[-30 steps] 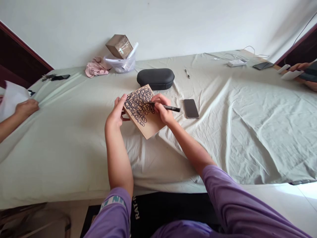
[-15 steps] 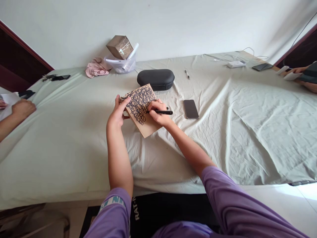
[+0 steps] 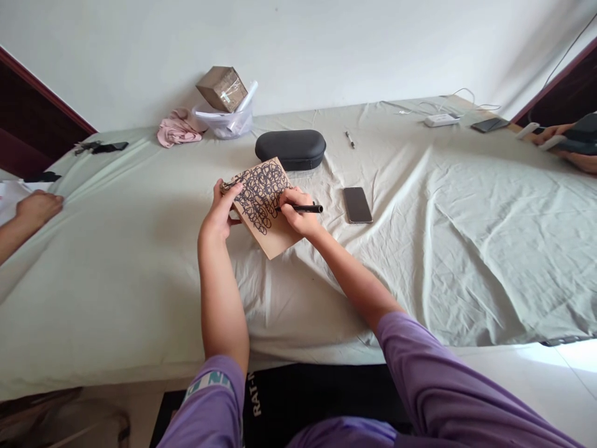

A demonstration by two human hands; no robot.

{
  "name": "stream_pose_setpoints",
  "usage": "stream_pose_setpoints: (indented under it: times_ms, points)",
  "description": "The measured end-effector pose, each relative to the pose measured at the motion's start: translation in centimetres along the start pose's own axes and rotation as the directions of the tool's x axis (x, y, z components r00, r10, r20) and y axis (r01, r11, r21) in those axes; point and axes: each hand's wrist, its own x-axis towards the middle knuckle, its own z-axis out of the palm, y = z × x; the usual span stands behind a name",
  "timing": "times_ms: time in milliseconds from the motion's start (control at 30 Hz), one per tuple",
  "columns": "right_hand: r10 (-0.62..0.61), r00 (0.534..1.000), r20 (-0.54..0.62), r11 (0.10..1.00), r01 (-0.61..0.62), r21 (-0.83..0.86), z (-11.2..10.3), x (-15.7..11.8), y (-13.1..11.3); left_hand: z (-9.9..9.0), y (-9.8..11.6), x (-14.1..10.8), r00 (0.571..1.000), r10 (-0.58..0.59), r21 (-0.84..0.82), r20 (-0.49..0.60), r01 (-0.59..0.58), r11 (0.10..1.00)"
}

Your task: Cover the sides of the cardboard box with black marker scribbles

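A tan rectangular panel (image 3: 285, 238), like kraft card or a notebook cover, is tilted in front of me, its upper part filled with black looping scribbles. My left hand (image 3: 218, 213) grips its left edge, thumb on the top face and the other fingers partly hidden behind. In my right hand (image 3: 298, 210) a black marker (image 3: 311, 208) is pinched, its back end pointing right. The marker's tip is at the lower right of the scribbles, mostly covered by my fingers. Just behind the panel lies a black zipped case (image 3: 290, 148).
Right of my hands a phone (image 3: 357, 205) lies on the pale green cloth (image 3: 396, 261), with a pen (image 3: 349, 139) farther back. A plastic tub (image 3: 231, 126), cardboard box (image 3: 222, 89) and pink cloth (image 3: 178, 129) stand back left. Other people's hands are at both sides; a power strip (image 3: 441, 120) sits back right.
The view has shifted slightly. My right hand and the marker have moved a little over the panel, with the marker's back end tipped slightly upward. My left hand keeps its grip.
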Motion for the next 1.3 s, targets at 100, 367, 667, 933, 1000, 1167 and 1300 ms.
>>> stream_pose_setpoints:
  times_ms: [100,367,667,933,1000,1167,1300]
  points:
    - [-0.004,0.999,0.037,1.000,0.005,-0.024,0.1,0.0,0.0,0.2,0.1,-0.1,1.000,0.004,-0.014,-0.012,-0.004,1.000]
    - [0.135,0.983,-0.125,0.926,-0.080,0.369,-2.1,0.9,-0.2,0.1,0.0,-0.2,0.998,0.044,-0.037,-0.039,-0.045,0.998]
    - [0.402,0.904,-0.148,0.877,-0.426,-0.220,-5.9,-0.3,7.1,-0.2,0.3,-0.9,0.937,0.350,-0.115,0.002,-0.348,0.931]
    - [0.476,0.879,0.032,0.778,-0.403,-0.482,-3.7,-2.3,9.6,-0.4,-2.9,3.4,0.755,0.645,-0.052,0.117,-0.644,0.764]
    - [0.479,0.878,0.014,0.782,-0.420,-0.461,-4.4,-1.7,9.8,0.1,-3.8,4.2,0.710,0.689,-0.030,0.144,-0.693,0.720]
    - [0.382,0.894,-0.235,0.910,-0.408,-0.075,-9.0,1.2,8.3,1.4,-4.2,3.8,0.716,0.663,0.125,0.220,-0.694,0.709]
    - [0.196,0.921,-0.337,0.980,-0.168,0.110,-12.2,2.5,3.0,1.7,-1.7,1.4,0.670,0.721,0.378,0.177,-0.722,0.579]
